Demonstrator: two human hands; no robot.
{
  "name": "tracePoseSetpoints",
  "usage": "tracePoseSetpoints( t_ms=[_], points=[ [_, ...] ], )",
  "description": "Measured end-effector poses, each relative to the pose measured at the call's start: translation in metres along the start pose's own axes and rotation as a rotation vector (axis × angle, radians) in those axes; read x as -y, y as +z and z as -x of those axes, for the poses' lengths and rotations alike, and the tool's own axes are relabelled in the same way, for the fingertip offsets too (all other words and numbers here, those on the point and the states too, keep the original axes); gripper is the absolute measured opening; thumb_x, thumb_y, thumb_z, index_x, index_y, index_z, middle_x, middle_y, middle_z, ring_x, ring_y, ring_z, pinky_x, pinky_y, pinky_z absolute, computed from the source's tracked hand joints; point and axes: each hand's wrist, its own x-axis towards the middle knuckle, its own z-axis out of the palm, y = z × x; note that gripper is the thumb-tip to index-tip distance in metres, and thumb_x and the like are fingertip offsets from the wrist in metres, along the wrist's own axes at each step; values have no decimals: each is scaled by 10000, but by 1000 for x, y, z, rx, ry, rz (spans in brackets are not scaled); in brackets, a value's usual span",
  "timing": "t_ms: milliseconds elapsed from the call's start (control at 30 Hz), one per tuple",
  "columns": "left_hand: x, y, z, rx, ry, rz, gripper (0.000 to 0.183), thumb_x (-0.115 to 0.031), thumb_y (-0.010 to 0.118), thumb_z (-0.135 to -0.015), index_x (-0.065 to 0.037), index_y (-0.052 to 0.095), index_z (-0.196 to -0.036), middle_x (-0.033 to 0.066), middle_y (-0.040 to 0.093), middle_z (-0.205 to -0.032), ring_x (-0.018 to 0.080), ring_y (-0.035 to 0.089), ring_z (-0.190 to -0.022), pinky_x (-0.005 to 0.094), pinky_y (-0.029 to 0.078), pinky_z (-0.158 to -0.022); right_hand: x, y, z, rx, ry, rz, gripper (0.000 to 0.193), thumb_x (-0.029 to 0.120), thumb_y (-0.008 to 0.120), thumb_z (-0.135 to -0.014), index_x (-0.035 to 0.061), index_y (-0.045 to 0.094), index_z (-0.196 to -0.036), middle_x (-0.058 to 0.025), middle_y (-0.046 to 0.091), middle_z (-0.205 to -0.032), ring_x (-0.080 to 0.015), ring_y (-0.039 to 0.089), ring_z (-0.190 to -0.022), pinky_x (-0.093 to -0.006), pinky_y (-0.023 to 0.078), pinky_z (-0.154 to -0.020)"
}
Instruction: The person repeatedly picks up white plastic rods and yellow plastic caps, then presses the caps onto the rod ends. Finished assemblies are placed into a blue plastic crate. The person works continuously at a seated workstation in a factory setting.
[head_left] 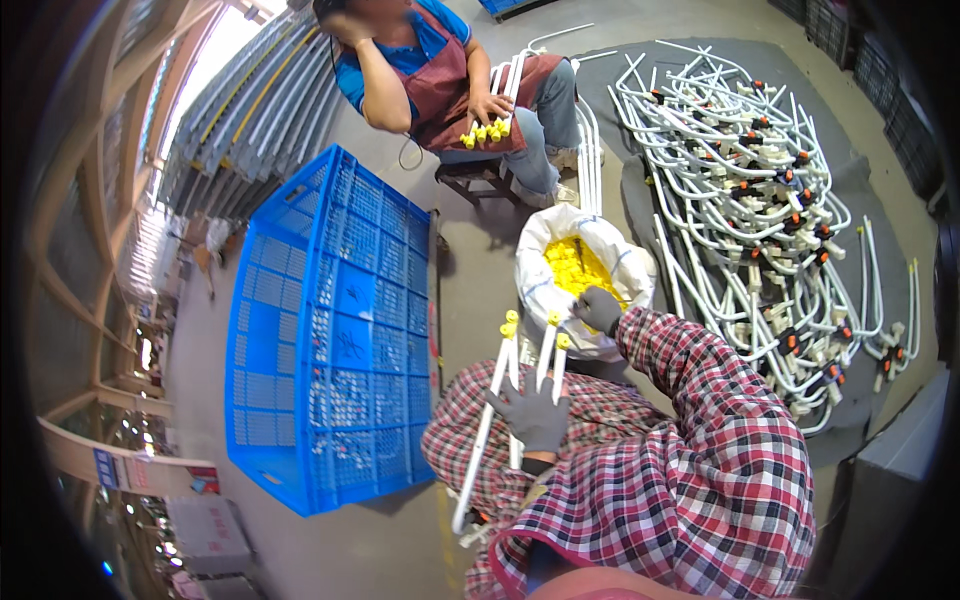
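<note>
Both my hands wear dark grey gloves. My left hand (pixel 536 414) rests over my lap, its fingers spread among several white tubes (pixel 484 448) and gripping them. Yellow end caps (pixel 554 318) sit on the tubes' upper ends. My right hand (pixel 598 310) is curled closed at the near side of an open white woven sack (pixel 535 262). Inside the sack lies a heap of small yellow plastic parts (pixel 574 264). Whatever my right fingers pinch is hidden.
A large blue plastic crate (pixel 340 300) stands at my left. Bent white tubes with black and orange fittings (pixel 750 190) are piled on a dark mat to the right. Across from me a seated co-worker (pixel 440 80) holds several yellow-capped white tubes on the lap.
</note>
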Motion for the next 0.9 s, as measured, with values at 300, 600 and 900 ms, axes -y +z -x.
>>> tracePoseSetpoints(
  t_ms=[300, 600, 900],
  points=[
    [-4, -2, 2, -29, -59, 0, 402, -489, 699, -847, -226, 758, -1144, 46, 659, -1271, 389, 425, -1332, 737, 125, -1176, 69, -144, 7, -5, -93, -1163, 586, 569, 460, -1067, 75, 671, -834, 56, 413, -574, -68, 323, -487, -258, 245, -497],
    [-1, -3, 8, -179, -19, -10, 364, -490, 631, -904, -183, 778, -1033, 62, 662, -1210, 388, 449, -1321, 763, 138, -1147, 142, -216, 30, -456, -127, -982, 251, 294, 594, -1059, 64, 681, -1110, 74, 464, -674, -33, 385, -553, -224, 289, -514],
    [-2, 8, 10, -130, -32, 25, 364, -479, 638, -904, -174, 778, -1044, 67, 667, -1207, 384, 466, -1288, 735, 168, -1157, 287, -413, 140, -1076, -1823, -457, 583, 523, 693, -936, 54, 560, -1257, 12, 601, -851, -71, 470, -634, -231, 333, -558]
  ],
)
